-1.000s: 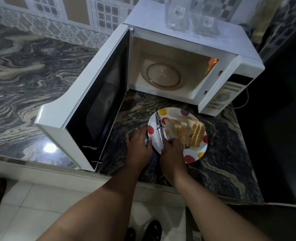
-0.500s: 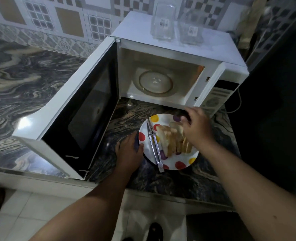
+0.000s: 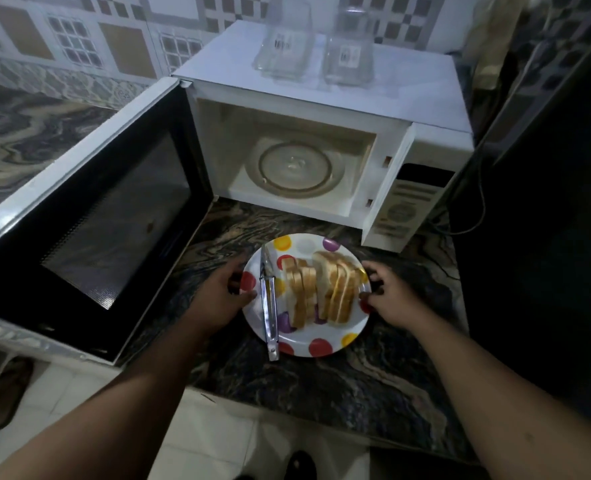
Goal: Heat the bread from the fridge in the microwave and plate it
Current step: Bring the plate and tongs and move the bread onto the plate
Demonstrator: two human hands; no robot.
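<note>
A white plate with coloured dots (image 3: pixel 322 344) lies on the dark marble counter in front of the microwave (image 3: pixel 322 109). Several bread slices (image 3: pixel 322 292) stand in a row on it, and metal tongs (image 3: pixel 269 306) lie along its left side. My left hand (image 3: pixel 218 296) grips the plate's left rim with the thumb on top. My right hand (image 3: pixel 389 296) grips the right rim, fingers curled over the edge. The microwave's door (image 3: pixel 89 223) stands wide open to the left, and its glass turntable (image 3: pixel 296 166) is bare.
Two clear plastic containers (image 3: pixel 283 39) stand on top of the microwave. A dark tall surface (image 3: pixel 547 237) closes in on the right. The counter's front edge (image 3: pixel 287 407) runs just below the plate, with tiled floor and my feet beneath.
My right hand left the tongs, passed over the bread and now grips the plate's right rim. My left hand stays at the left rim. The tongs lie on the plate.
</note>
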